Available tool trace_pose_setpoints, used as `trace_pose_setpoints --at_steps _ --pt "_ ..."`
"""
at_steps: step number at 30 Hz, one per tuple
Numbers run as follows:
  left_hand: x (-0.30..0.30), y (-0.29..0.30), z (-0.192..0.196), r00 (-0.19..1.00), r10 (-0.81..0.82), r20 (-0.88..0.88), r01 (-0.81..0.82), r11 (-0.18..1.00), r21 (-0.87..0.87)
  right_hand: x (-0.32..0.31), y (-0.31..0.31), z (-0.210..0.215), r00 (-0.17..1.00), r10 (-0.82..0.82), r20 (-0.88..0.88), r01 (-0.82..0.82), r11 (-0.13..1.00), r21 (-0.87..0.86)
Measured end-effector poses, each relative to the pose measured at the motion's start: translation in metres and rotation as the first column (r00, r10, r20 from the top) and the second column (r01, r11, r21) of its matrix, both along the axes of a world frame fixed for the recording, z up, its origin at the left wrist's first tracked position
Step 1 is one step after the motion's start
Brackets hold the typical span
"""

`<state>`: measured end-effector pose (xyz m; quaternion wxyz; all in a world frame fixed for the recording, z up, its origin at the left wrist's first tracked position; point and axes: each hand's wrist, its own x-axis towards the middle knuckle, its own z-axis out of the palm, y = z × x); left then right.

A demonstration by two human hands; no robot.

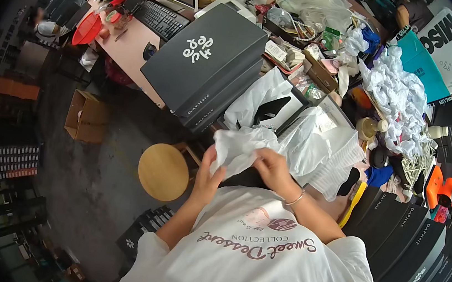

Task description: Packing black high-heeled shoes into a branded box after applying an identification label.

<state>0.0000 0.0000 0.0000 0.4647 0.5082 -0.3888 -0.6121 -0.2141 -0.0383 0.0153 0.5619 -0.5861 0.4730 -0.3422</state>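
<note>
Left hand [208,177]: thumb and fingers gripped the left side of a thin white sheet [241,147]. Right hand [274,171]: thumb and forefinger pinched the same sheet at its right side; a bracelet [296,198] circled that wrist. The sheet hung crumpled between the two hands, in front of the person's chest, at the near edge of the table [136,55]. Its material was probably tissue paper, though blur made this uncertain.

Just beyond the sheet stood an open box [300,108], lined with white paper [256,95], with a pointed black item [272,110] inside. To its right, loose white wrapping [309,142] spread toward the near edge. To its left, closed black boxes [207,58] lay stacked at the near edge.

Further out, toward the table's left end: a keyboard [160,19], a mouse [149,50] and a red basket [87,29]. Toward the right end: a heap of crumpled white paper [396,91], with a bottle [368,128] of yellowish contents near it. More black boxes [389,229] stood in a row at the person's right.

On the floor, left of the person: a round wooden stool [163,172] and, farther off, an open cardboard box [88,120].
</note>
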Motion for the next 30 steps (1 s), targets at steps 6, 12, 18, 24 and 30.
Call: trace_pose_setpoints --at_steps 6,12,18,24,30 --pt "0.041 0.032 -0.060 0.976 -0.044 0.214 -0.020 0.958 0.286 0.001 -0.001 -0.003 0.945 0.320 -0.069 -0.325 0.941 -0.096" --pt "0.105 0.018 -0.055 0.835 0.380 0.398 -0.397 0.917 -0.042 -0.022 -0.064 -0.067 0.616 -0.244 -0.749 -0.201 0.871 -0.448" --pt "0.077 -0.039 0.020 0.598 0.220 0.771 0.216 0.882 -0.419 -0.013 -0.100 -0.068 0.591 -0.123 -0.797 -0.218 0.927 -0.304" --pt "0.059 -0.082 0.024 0.389 0.177 0.904 0.539 0.752 -0.379 -0.067 -0.089 0.047 0.915 -0.165 -0.368 -0.009 0.903 -0.430" --pt "0.037 -0.107 0.018 0.022 -0.178 0.984 0.764 0.638 0.098 -0.117 -0.036 0.090 0.968 -0.251 -0.016 0.236 0.930 -0.281"
